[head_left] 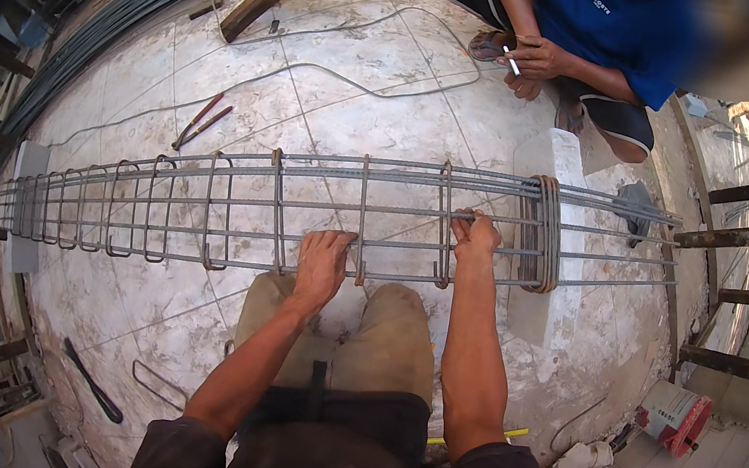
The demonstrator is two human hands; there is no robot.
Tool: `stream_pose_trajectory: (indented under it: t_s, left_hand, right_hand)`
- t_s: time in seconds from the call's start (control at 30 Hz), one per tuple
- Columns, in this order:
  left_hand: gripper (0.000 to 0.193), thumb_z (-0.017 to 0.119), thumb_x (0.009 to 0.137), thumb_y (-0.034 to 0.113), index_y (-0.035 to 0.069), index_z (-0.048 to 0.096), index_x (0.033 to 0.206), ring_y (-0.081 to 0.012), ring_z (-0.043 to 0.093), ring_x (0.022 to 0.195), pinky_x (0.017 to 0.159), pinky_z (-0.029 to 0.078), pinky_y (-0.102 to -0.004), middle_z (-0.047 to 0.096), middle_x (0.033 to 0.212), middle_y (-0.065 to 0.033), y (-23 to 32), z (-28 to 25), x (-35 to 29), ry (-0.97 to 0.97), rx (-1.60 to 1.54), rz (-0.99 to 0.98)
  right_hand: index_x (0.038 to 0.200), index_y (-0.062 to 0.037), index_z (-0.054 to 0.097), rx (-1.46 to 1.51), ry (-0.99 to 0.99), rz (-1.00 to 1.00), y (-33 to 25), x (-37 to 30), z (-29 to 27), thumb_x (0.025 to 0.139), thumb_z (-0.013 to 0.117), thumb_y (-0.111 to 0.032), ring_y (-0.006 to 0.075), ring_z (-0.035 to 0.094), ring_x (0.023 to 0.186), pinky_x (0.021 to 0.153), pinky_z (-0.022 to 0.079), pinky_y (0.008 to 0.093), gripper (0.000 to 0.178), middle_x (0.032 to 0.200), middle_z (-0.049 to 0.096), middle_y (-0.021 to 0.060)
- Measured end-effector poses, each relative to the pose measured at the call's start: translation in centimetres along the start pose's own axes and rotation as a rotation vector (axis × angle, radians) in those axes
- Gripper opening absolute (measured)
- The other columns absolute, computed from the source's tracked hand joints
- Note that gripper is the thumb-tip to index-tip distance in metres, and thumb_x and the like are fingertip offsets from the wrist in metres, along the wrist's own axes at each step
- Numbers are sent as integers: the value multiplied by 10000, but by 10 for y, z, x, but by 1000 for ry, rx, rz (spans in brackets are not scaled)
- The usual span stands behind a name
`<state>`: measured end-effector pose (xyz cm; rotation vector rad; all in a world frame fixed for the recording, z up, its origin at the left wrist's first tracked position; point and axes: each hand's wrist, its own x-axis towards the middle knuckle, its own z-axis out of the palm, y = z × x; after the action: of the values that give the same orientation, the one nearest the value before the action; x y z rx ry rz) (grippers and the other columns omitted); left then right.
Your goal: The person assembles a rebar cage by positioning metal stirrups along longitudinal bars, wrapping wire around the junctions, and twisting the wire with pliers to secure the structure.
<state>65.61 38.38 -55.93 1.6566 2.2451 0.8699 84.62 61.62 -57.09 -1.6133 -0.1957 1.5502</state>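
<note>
A long rebar cage (402, 244) lies crosswise in front of my knees, its long ribbed bars running through rectangular stirrups. My left hand (323, 263) is closed over a near long bar, fingertips against a rusty stirrup (362, 204). Farther right, my right hand (477, 233) reaches into the cage with thumb and fingers pinched together at a long bar, just right of another stirrup (443, 224). What the pinch holds is too small to make out. A tight bunch of stirrups (543, 235) hangs around the bars near the right end.
Pale blocks (23, 237) (565, 160) support the cage's ends. Red-handled cutters (202, 121) and loose wire lie beyond it. A co-worker in a blue shirt (595, 26) squats at far right, holding a white stick. Long bars (127, 17) are stacked at far left; buckets (672, 419) stand at right.
</note>
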Motion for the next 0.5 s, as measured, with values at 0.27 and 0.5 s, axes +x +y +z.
stream_pose_trajectory:
  t_s: [0.27, 0.5]
  left_hand:
    - [321, 637, 888, -2, 88, 672, 1194, -337, 594, 1061, 970, 431, -458, 677, 1093, -108, 0, 0, -4, 51, -39, 7]
    - [273, 665, 903, 39, 92, 697, 1169, -334, 649, 954, 833, 525, -431, 685, 1056, -123, 66, -1, 11, 178, -286, 70]
  right_hand:
    - [1217, 46, 518, -67, -21, -11, 3, -6, -14, 1008, 439, -41, 347, 700, 915, 840, 614, 478, 240, 1022, 648, 185]
    - [1265, 62, 550, -228, -135, -158, 1, -48, -54, 999, 558, -71, 272, 710, 911, 756, 624, 378, 298, 1053, 669, 164]
